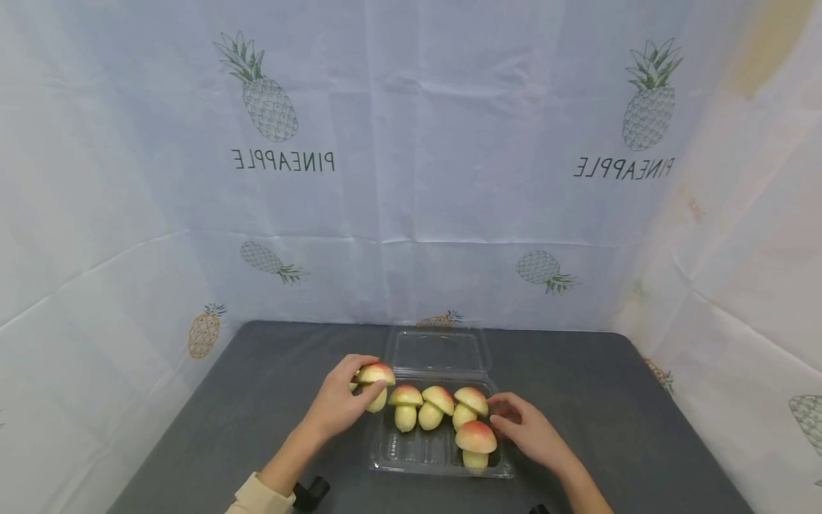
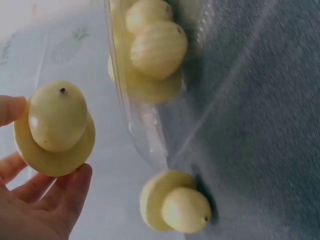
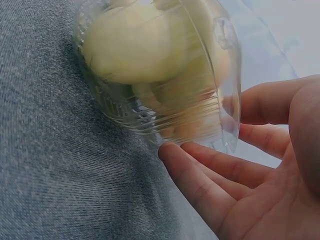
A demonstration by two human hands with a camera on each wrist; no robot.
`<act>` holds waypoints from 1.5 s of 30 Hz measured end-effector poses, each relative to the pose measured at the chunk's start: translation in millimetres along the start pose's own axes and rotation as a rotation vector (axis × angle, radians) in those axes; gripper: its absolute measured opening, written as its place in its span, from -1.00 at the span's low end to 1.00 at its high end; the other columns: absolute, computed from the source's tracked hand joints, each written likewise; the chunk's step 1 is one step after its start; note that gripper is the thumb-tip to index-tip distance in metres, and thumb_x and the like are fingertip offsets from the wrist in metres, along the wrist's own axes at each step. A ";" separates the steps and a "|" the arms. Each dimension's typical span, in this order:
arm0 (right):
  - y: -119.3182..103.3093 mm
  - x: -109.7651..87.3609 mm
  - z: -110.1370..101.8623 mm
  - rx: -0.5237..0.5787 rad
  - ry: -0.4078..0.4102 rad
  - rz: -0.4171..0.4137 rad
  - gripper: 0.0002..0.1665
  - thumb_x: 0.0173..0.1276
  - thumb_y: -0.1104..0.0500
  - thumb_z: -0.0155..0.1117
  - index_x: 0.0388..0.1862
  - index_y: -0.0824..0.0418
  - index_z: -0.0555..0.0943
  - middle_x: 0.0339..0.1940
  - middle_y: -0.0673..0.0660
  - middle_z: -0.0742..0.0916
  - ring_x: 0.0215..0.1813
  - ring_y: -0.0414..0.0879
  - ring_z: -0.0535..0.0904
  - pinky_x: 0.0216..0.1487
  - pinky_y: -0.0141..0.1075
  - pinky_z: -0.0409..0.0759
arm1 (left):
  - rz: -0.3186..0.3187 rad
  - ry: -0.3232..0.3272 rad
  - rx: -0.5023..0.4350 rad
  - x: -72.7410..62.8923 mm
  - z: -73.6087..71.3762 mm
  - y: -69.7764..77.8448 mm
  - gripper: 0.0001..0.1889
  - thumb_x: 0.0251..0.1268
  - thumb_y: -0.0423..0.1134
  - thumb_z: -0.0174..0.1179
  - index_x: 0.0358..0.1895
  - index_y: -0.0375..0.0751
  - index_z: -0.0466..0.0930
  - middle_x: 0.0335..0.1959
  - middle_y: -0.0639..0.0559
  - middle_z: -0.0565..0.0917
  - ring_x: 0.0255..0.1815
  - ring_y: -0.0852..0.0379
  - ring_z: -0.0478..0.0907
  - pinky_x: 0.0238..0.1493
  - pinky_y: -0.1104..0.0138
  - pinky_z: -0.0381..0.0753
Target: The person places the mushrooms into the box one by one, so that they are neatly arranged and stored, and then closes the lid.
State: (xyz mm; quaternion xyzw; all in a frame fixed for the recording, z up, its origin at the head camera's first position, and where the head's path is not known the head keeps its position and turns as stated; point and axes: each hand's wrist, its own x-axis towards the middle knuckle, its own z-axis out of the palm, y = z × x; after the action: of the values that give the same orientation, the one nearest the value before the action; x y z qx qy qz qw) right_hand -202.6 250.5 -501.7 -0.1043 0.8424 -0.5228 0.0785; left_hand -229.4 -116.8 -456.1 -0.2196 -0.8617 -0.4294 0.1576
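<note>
Left hand (image 1: 343,400): clamped on one mushroom-shaped piece (image 1: 377,374), thumb on one side of the cap, fingers on the other. Left wrist view shows the stem end facing the camera, piece off the table (image 1: 270,389), at the left of that frame. In the head view it's at lower centre, just left of the clear container (image 1: 411,451).

Right hand (image 1: 523,428): at the container's right edge, lower centre-right of the head frame. Thumb and fingers apart, loosely bent. Right wrist view has the fingertips (image 3: 170,151) right at the clear wall; one tip shows through the plastic. Can't tell if they press on it.

Hands are apart, container between them. Its lid (image 1: 438,350) lies back, toward the top of the frame. Four like pieces inside: three in the upper row (image 1: 406,409), one at lower right (image 1: 476,439). Another piece (image 2: 177,202) lies on the table outside the container, bottom centre of the left wrist view; in the head view it's mostly hidden by the left hand.
</note>
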 end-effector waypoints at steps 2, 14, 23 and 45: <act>-0.2 0.3 -0.3 0.004 -0.007 -0.002 -0.51 0.53 0.06 0.27 0.29 0.30 0.49 0.00 0.20 0.71 -0.12 0.01 0.69 -0.18 -0.22 0.68 | 0.015 -0.009 -0.002 0.5 2.0 2.7 -0.59 0.30 -0.11 0.42 0.17 -0.11 0.63 0.05 0.14 0.62 0.01 0.14 0.58 -0.01 0.01 0.64; -1.4 1.0 -1.8 0.005 -0.014 -0.002 -0.52 0.53 0.08 0.26 0.29 0.30 0.48 -0.01 0.20 0.70 -0.12 0.01 0.69 -0.18 -0.21 0.68 | 0.052 -0.089 -0.014 -2.8 18.5 16.3 -0.60 0.36 -0.03 0.37 0.18 -0.02 0.61 0.06 0.23 0.61 0.06 0.17 0.59 0.04 0.17 0.63; -2.7 0.4 -1.4 0.007 -0.010 0.003 -0.52 0.53 0.08 0.26 0.29 0.30 0.48 -0.02 0.19 0.70 -0.12 0.01 0.69 -0.17 -0.19 0.69 | 0.079 -0.157 -0.065 -6.5 31.5 21.6 -0.58 0.42 0.01 0.31 0.19 -0.12 0.60 0.08 0.19 0.59 0.02 0.19 0.56 0.00 0.16 0.63; -4.6 -2.1 0.6 0.024 -0.013 0.002 -0.50 0.53 0.10 0.26 0.30 0.34 0.46 0.00 0.23 0.70 -0.12 0.02 0.69 -0.16 -0.12 0.70 | 0.097 -0.284 -0.010 -16.7 60.0 25.5 -0.61 0.45 0.11 0.24 0.13 -0.05 0.60 0.08 0.17 0.58 0.09 0.16 0.54 0.10 0.18 0.59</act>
State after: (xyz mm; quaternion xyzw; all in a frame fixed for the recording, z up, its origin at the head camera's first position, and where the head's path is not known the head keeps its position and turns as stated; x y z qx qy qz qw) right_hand -200.0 248.5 -497.8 -0.1062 0.8357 -0.5320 0.0858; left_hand -207.0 -58.7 -481.6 -0.3205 -0.8615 -0.3902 0.0537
